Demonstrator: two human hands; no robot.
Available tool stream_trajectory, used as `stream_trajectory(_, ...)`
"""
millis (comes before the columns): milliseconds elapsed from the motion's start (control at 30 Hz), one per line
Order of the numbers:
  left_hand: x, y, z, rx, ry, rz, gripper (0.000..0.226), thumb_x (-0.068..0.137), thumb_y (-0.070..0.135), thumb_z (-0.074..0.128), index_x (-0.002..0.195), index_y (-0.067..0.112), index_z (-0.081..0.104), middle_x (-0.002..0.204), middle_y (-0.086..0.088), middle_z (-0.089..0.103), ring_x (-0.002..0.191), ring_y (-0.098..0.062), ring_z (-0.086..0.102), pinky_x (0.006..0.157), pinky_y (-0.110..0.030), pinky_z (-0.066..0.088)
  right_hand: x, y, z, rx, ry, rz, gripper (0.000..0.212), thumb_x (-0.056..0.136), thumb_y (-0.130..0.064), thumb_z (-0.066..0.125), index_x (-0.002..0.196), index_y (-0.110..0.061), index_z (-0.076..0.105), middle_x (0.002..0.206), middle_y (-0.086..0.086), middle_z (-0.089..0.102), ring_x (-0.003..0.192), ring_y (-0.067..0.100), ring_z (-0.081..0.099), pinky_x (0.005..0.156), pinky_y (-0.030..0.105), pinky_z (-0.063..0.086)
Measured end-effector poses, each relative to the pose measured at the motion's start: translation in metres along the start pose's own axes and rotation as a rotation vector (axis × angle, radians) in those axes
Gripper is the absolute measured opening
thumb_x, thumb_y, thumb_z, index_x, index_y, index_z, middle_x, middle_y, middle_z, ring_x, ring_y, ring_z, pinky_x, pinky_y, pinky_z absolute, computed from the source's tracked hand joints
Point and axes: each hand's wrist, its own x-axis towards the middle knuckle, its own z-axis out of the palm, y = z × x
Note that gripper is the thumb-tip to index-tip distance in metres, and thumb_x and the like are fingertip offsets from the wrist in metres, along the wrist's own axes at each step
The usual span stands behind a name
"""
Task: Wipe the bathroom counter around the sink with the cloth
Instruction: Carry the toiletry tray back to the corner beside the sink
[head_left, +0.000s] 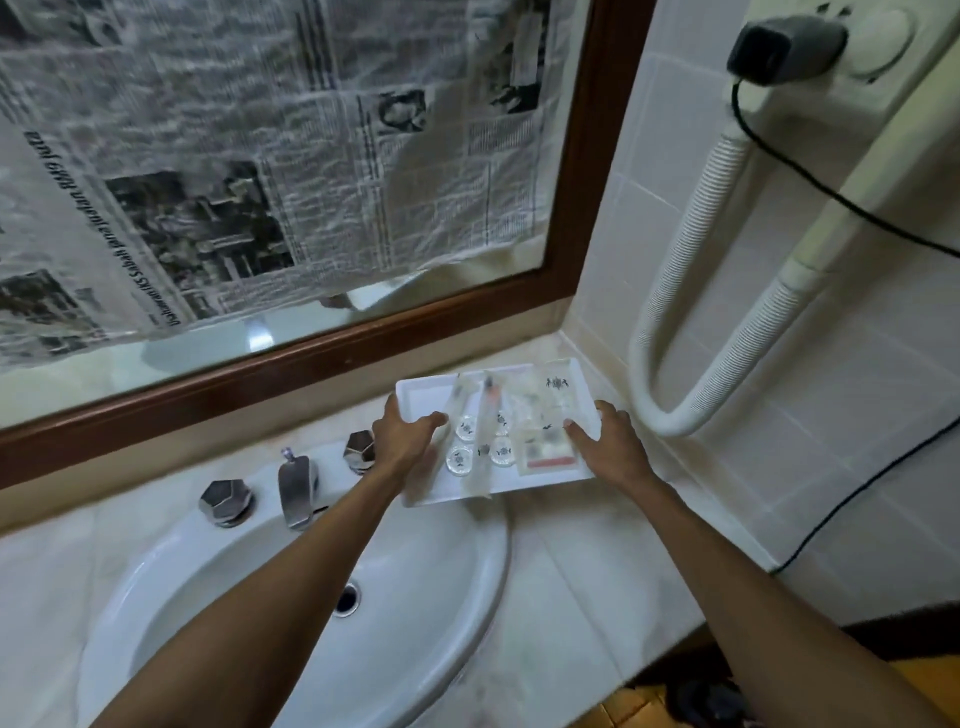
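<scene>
Mirror (311, 208), wood-framed, largely covered with newspaper sheets. Counter (561, 587), pale marble, runs beneath it into a tiled corner. Sink (457, 582), white oval basin, is set in the counter, with a chrome faucet (297, 486) between two faceted knobs at its rear. A wall hair dryer with ribbed hose (691, 291) hangs on the right wall.

White tray (426, 397) of small toiletries sits in the corner, near edge overlapping the sink rim.

Both forearms extend forward. Left hand (402, 439) grips the tray's left edge, thumb over the rim, fingers curled beneath. Right hand (608, 441) clasps the right edge likewise.

Cloth: not visible; location cannot be told.
</scene>
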Motion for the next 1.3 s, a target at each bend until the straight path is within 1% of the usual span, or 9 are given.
stream_trajectory(200, 0.049, 0.003, 0.044, 0.005, 0.046, -0.086, 0.095, 0.057, 0.064, 0.069, 0.142, 0.025, 0.048, 0.133, -0.010, 0.055, 0.115, -0.035, 0.060, 0.102, -0.044, 0.049, 0.079, 0.012, 0.009, 0.001, -0.094, 0.028, 0.070, 0.090, -0.056, 0.056, 0.144, -0.015, 0.039, 0.133, 0.015, 0.044, 0.124, 0.033, 0.051, 0.100, 0.038, 0.044)
stream_trajectory(433, 0.107, -0.002, 0.091, -0.007, 0.065, -0.137, 0.087, 0.047, 0.062, 0.081, 0.121, 0.021, 0.058, 0.119, -0.007, 0.060, 0.105, -0.028, 0.066, 0.096, -0.046, 0.056, 0.165, 0.020, 0.021, -0.037, -0.082, 0.058, 0.074, 0.086, -0.053, 0.064, 0.141, -0.007, 0.044, 0.129, 0.024, 0.048, 0.124, 0.041, 0.049, 0.105, 0.043, 0.042)
stream_trajectory(533, 0.124, -0.016, 0.105, 0.021, 0.050, -0.157, 0.098, 0.041, 0.063, 0.085, 0.122, 0.015, 0.056, 0.119, -0.009, 0.061, 0.106, -0.029, 0.066, 0.093, -0.047, 0.057, 0.187, 0.023, 0.023, -0.029, -0.123, 0.055, 0.078, 0.082, -0.052, 0.069, 0.141, -0.008, 0.043, 0.131, 0.025, 0.048, 0.125, 0.041, 0.048, 0.106, 0.042, 0.040)
stream_trajectory(600, 0.116, -0.009, 0.110, 0.063, 0.033, -0.144, 0.113, 0.040, 0.062, 0.087, 0.133, 0.009, 0.048, 0.124, -0.011, 0.055, 0.113, -0.030, 0.062, 0.096, -0.048, 0.055, 0.197, 0.027, 0.025, -0.034, -0.138, 0.043, 0.086, 0.080, -0.052, 0.072, 0.146, -0.008, 0.037, 0.138, 0.023, 0.046, 0.131, 0.039, 0.044, 0.110, 0.042, 0.037)
stream_trajectory(733, 0.110, -0.004, 0.120, 0.169, -0.018, -0.082, 0.114, 0.057, 0.047, 0.094, 0.146, 0.007, 0.035, 0.136, -0.010, 0.041, 0.126, -0.027, 0.048, 0.107, -0.043, 0.045, 0.210, 0.037, 0.031, 0.013, -0.160, 0.044, 0.100, 0.075, -0.055, 0.077, 0.151, -0.009, 0.029, 0.148, 0.019, 0.040, 0.138, 0.034, 0.038, 0.113, 0.041, 0.033)
stream_trajectory(867, 0.110, -0.009, 0.122, 0.217, -0.056, -0.061, 0.123, 0.052, 0.046, 0.097, 0.148, 0.008, 0.031, 0.140, -0.011, 0.039, 0.131, -0.029, 0.044, 0.110, -0.043, 0.042, 0.215, 0.042, 0.031, 0.020, -0.202, 0.027, 0.110, 0.067, -0.053, 0.084, 0.151, -0.008, 0.029, 0.149, 0.019, 0.040, 0.139, 0.033, 0.039, 0.112, 0.040, 0.033)
stream_trajectory(1067, 0.103, -0.011, 0.118, 0.316, -0.139, -0.086, 0.148, 0.050, 0.047, 0.098, 0.159, 0.010, 0.007, 0.158, -0.010, 0.022, 0.145, -0.030, 0.029, 0.119, -0.043, 0.031, 0.211, 0.042, 0.021, 0.009, -0.269, -0.018, 0.138, 0.042, -0.054, 0.095, 0.152, -0.008, 0.026, 0.154, 0.011, 0.037, 0.143, 0.027, 0.035, 0.116, 0.040, 0.033)
stream_trajectory(1200, 0.100, -0.008, 0.117, 0.392, -0.204, -0.107, 0.158, 0.049, 0.048, 0.098, 0.159, 0.009, -0.007, 0.162, -0.010, 0.009, 0.151, -0.030, 0.018, 0.122, -0.041, 0.026, 0.230, 0.077, 0.039, -0.157, -0.283, -0.110, 0.149, 0.015, -0.083, 0.080, 0.143, -0.022, 0.035, 0.143, 0.001, 0.049, 0.133, 0.026, 0.048, 0.103, 0.043, 0.047)
stream_trajectory(1300, 0.098, -0.009, 0.119, 0.468, -0.212, -0.094, 0.161, 0.047, 0.048, 0.099, 0.158, 0.008, -0.012, 0.163, -0.012, 0.005, 0.152, -0.033, 0.015, 0.122, -0.041, 0.026, 0.217, 0.063, 0.026, -0.244, -0.292, -0.157, 0.144, 0.024, -0.060, 0.092, 0.146, -0.013, 0.030, 0.145, 0.011, 0.040, 0.135, 0.031, 0.041, 0.106, 0.045, 0.042)
